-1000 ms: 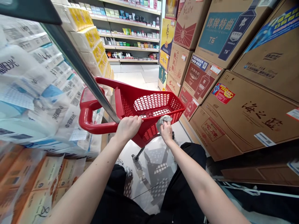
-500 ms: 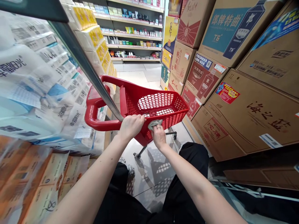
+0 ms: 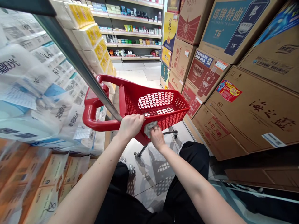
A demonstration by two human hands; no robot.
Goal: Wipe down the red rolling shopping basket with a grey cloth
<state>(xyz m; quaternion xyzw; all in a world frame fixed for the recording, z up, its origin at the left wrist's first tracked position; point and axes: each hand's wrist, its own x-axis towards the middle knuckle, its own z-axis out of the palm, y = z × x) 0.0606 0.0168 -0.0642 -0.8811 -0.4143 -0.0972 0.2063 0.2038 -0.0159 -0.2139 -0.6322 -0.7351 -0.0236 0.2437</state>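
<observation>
A red plastic shopping cart (image 3: 157, 93) with perforated basket walls stands before me, its handle to the left. My left hand (image 3: 130, 124) is closed over the near rim of its basket, beside the foot of a grey metal pole (image 3: 77, 62). My right hand (image 3: 157, 137) is closed on a crumpled greyish cloth (image 3: 149, 128), which lies against the outside of the basket's near wall. Part of the fingers is hidden behind the cloth. The inside of the basket shows only its red floor and holes.
Stacked cardboard cartons (image 3: 252, 109) line the right side. Plastic-wrapped tissue packs (image 3: 58, 90) are piled on the left, with orange-brown packages (image 3: 46, 180) below. Shelves of small goods (image 3: 135, 34) stand at the back. Wheeled cart legs (image 3: 140, 152) rest on the tiled floor (image 3: 149, 174).
My right hand has moved the cloth slightly left and down along the basket's near wall. My left hand stays on the rim. The view has shifted a little.
</observation>
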